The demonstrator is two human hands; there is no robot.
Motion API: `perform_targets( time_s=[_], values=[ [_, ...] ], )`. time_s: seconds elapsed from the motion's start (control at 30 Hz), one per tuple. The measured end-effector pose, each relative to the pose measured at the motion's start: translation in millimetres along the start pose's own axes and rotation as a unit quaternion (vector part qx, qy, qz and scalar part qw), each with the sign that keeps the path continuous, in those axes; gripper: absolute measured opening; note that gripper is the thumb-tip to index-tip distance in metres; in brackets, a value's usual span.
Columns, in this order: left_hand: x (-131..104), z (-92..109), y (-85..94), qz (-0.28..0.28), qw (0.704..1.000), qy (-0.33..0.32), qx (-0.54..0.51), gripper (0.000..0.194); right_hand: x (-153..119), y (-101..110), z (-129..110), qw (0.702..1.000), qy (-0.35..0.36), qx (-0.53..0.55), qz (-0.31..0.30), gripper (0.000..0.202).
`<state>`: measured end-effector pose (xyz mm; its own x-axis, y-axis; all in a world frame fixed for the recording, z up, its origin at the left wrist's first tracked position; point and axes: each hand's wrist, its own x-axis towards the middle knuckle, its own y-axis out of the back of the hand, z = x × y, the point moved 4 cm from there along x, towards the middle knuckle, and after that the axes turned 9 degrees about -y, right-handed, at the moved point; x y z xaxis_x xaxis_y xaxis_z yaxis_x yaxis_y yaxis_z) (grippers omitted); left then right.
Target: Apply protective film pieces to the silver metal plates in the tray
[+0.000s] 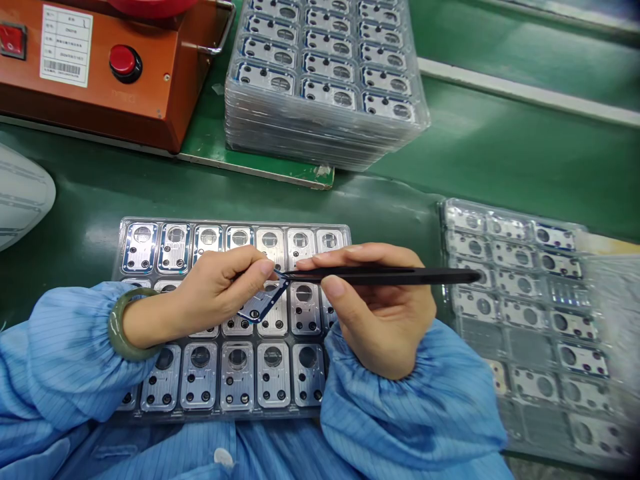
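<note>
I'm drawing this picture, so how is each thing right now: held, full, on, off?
Blue-edged plate: held, tilted
Left hand: pinching the plate
Black tweezers: held, tips at the plate
Right hand: holding the tweezers
Near tray: filled where visible
Right tray: partly filled
Tray stack: piled up, filled on top
Red switch: setting unclear
Red button: pressed or not, unclear

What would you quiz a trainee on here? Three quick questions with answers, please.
1. Multiple choice: which hand holds the black tweezers? A) left; B) right; C) neither.
2. True or false: in the picture, the stacked trays stand to the left of the orange box.
3. Fill in the blank: the left hand holds a small plate with ____ edging.

Key: 1. B, the right hand. 2. False; they stand to its right. 3. blue.
</note>
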<state>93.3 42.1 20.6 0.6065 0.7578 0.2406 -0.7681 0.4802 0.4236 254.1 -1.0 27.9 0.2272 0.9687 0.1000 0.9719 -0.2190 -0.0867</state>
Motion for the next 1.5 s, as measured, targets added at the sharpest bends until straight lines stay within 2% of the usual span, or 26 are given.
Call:
perform_targets(
  time_s=[0.8,1.27,1.5],
  values=[
    [-0.6,0.7,-1.1,0.001,1.0,-0.021,0.012,0.025,-0.1,0.6,-1.0,1.0,0.013,0.017,-0.013,0.028],
    [0.0,0.6,-1.1,-0.002,1.0,-0.02,0.011,0.024,1.5,-0.4,2.2,0.999,-0.005,0.03,-0.023,0.027],
    [-1.0,-0.3,-1.0,-0.004,1.0,-0.016,0.011,0.024,1.3,1.3,5.1,0.998,-0.038,0.04,-0.033,0.027]
  ],
)
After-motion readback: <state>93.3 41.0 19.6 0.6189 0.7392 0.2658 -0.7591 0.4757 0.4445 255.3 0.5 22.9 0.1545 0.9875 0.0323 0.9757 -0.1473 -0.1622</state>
